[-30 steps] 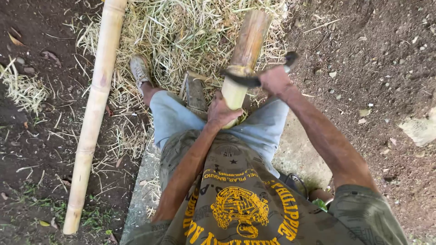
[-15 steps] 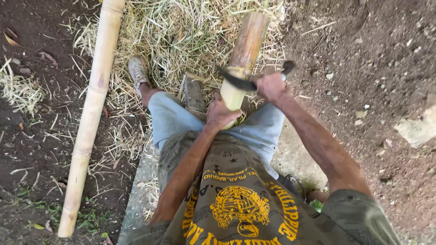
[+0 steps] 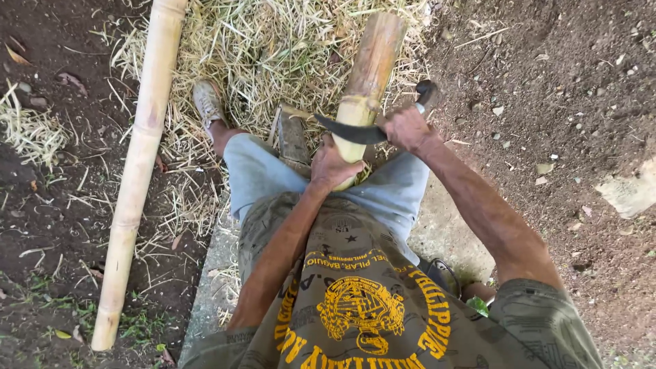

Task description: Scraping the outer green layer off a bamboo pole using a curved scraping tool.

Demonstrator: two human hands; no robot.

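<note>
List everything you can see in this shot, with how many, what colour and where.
short bamboo section: one, tan-brown with a pale shaved end, propped between the knees
curved dark knife: one, blackish blade, lying across the bamboo section
long bamboo pole: one, pale yellow, on the soil at left
dry straw shavings: a heap, straw-yellow, under the feet
concrete slab: one, grey, under the person
worn shoe: one showing, dusty grey, on the straw
blue-grey shorts: one pair
left hand: gripping the bamboo's near end
right hand: gripping the knife handle
</note>
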